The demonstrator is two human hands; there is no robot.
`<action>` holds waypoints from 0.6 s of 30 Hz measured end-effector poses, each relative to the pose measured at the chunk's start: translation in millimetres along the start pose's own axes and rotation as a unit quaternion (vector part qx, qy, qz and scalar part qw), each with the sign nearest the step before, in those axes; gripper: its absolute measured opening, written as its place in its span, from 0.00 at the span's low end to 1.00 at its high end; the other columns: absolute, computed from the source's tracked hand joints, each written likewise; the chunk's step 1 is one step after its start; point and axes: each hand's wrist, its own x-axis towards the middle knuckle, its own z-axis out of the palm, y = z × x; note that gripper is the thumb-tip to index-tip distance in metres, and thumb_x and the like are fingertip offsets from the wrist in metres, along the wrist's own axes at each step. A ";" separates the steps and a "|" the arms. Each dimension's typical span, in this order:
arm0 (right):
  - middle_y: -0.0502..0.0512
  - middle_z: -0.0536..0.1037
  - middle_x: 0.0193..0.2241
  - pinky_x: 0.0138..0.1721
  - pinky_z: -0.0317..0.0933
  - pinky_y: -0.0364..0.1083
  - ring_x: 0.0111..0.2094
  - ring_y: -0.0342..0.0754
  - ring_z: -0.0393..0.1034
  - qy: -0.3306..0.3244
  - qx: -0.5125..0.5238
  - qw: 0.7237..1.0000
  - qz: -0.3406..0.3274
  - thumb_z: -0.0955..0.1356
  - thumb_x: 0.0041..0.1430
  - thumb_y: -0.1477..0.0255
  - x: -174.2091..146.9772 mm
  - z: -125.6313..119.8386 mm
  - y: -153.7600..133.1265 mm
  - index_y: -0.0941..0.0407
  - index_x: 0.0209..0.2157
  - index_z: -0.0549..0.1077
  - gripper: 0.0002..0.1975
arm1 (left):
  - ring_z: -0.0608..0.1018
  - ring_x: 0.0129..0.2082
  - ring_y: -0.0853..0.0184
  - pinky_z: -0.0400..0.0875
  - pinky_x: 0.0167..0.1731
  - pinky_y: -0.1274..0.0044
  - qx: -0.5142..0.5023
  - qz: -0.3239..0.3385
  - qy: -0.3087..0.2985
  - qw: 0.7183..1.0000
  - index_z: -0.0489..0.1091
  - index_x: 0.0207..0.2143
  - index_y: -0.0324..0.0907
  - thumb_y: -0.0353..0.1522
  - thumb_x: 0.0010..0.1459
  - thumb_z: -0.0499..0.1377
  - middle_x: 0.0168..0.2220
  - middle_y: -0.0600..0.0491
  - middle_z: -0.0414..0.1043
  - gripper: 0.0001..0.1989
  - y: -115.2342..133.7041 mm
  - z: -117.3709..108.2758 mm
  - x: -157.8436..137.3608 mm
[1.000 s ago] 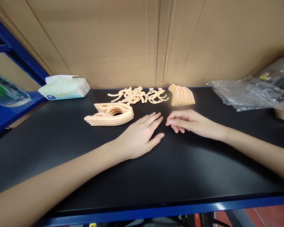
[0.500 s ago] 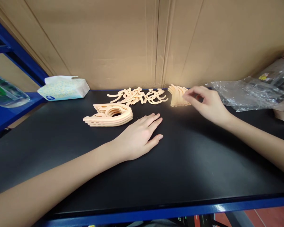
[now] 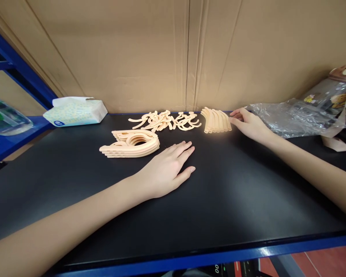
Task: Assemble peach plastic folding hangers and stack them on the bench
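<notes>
Curved pieces (image 3: 215, 122), rowed up by the back edge of the tabletop (image 3: 242, 204)! Just beside them with the right hand (image 3: 249, 122), thumb parted from fingers, contact unclear. Apparently the reaching stage, probably calling for a pinch. Flat with the left hand (image 3: 165, 169), fingers lightly spread. Tight toward the plastic bag (image 3: 291, 117), roomier in front.

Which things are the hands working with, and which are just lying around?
Probably in use:
row of curved peach pieces, beside the right hand
stack of peach hanger-like parts, near the left hand
loose curved peach pieces

Probably lying about:
tissue pack
clear plastic bag
brown-lidded bottle
clear container
</notes>
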 end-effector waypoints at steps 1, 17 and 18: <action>0.59 0.78 0.35 0.41 0.66 0.54 0.37 0.53 0.73 -0.007 -0.001 1.000 -0.004 0.65 0.53 0.67 0.1 0.8 0.6 0.56 0.38 0.71 0.11 | 0.53 0.68 0.58 0.51 0.66 0.64 0.001 0.000 0.001 1.000 0.51 0.66 0.33 0.41 0.70 0.43 0.69 0.45 0.48 0.29 -0.1 -0.2 -0.2; 0.60 0.78 0.38 0.44 0.67 0.56 0.41 0.56 0.72 0.002 -0.050 0.998 -0.040 0.65 0.52 0.67 4.4 8.5 18.0 0.56 0.40 0.72 0.13 | 0.53 0.68 0.59 0.51 0.66 0.65 -0.001 -0.003 -0.003 1.000 0.51 0.66 0.34 0.42 0.70 0.43 0.69 0.46 0.48 0.29 -0.1 -1.1 0.6; 0.60 0.78 0.38 0.43 0.67 0.56 0.39 0.56 0.72 0.005 -0.056 0.997 -0.045 0.65 0.52 0.66 4.1 8.9 18.1 0.56 0.39 0.72 0.13 | 0.53 0.68 0.59 0.51 0.66 0.65 -0.001 -0.004 -0.002 1.000 0.51 0.66 0.34 0.42 0.70 0.43 0.69 0.46 0.48 0.29 -0.2 -1.1 0.8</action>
